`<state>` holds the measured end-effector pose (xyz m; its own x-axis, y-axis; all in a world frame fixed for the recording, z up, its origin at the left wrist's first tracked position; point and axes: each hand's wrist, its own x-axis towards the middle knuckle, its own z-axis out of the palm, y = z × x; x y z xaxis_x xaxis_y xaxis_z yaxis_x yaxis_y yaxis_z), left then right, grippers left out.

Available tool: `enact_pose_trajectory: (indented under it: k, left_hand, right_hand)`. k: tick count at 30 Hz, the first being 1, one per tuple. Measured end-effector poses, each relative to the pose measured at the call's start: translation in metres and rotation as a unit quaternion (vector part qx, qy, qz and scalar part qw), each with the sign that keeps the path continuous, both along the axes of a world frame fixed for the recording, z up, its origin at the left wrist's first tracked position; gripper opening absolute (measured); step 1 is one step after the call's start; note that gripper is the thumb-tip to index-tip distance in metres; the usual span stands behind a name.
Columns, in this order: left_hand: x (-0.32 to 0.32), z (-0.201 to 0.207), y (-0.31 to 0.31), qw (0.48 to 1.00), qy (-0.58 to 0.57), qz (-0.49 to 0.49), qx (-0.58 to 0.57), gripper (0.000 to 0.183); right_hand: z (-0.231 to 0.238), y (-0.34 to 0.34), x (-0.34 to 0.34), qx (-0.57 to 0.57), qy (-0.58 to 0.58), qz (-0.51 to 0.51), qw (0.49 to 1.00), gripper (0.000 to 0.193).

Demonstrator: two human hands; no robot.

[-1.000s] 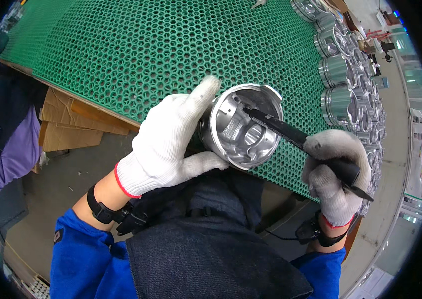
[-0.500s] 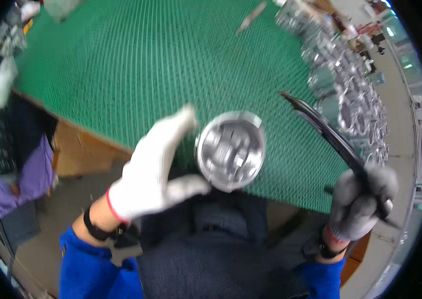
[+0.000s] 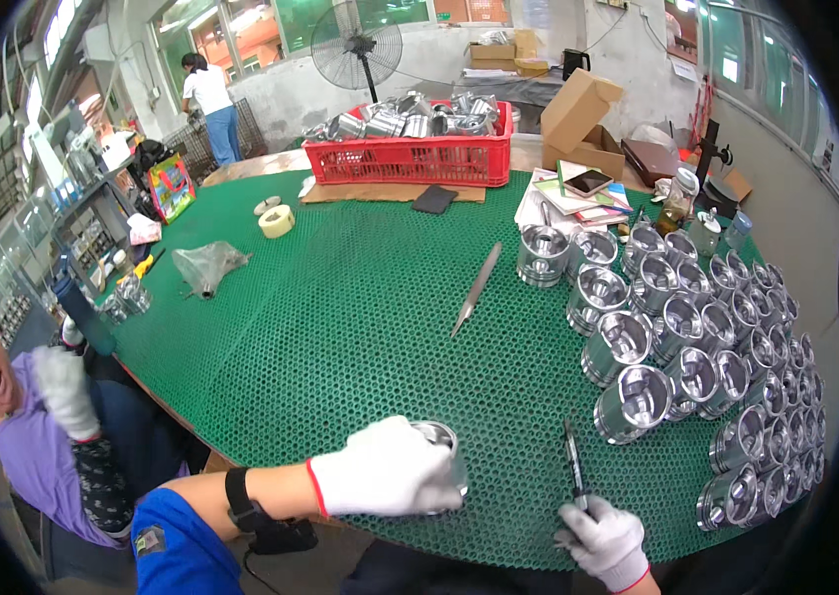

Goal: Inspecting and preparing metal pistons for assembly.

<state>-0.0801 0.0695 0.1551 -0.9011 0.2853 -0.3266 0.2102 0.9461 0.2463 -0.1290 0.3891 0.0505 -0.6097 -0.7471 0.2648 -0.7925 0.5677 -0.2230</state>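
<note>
Head view: taking the red crate point(image 3: 410, 164) at the far side of the surface point(image 3: 340, 297) as my mark, I find the metal piston point(image 3: 457, 461) straight out from it on my side, close to the near edge of the green honeycomb top. My left hand point(image 3: 385, 471), in a white knit glove, lies over this piston with its grip curled across the rim and hiding much of the body; how firmly it has hold, I cannot tell.

My right hand point(image 3: 603, 540), also gloved, is on my side of the crate too, farther right. Its grip is closed round a slim black tool point(image 3: 575, 466), whose tip points away from me toward the far side, apart from the piston.

Rows of shiny pistons point(image 3: 635, 399) stand to the right of the crate and nearer me, most with their open ends up. A long flat blade-like tool point(image 3: 479, 288) lies in front of the crate, a little to its right. Just before the crate sits a dark pad point(image 3: 434, 199); a roll of tape point(image 3: 277, 222) and a clear plastic bag point(image 3: 209, 266) lie to its left. Left of the crate, much nearer me, is a co-worker in purple point(image 3: 33, 466), one gloved hand raised. More pistons fill the crate itself.
</note>
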Motion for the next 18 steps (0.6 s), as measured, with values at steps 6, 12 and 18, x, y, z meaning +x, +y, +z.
enact_pose_trajectory:
  k: [6, 12, 18]
  left_hand:
    - [-0.098, 0.033, -0.079, 0.928, 0.062, 0.205, 0.305, 0.044]
    - [-0.249, 0.105, -0.098, 0.679, 0.332, 0.220, 0.616, 0.033]
    - [-0.213, 0.038, -0.021, 0.917, 0.241, 0.093, 0.305, 0.052]
  right_hand:
    - [-0.003, 0.006, -0.006, -0.021, -0.075, 0.065, 0.995, 0.048]
    - [-0.013, 0.007, -0.008, -0.079, -0.045, 0.075, 0.993, 0.038]
    - [0.003, 0.012, -0.020, -0.050, -0.054, 0.087, 0.994, 0.036]
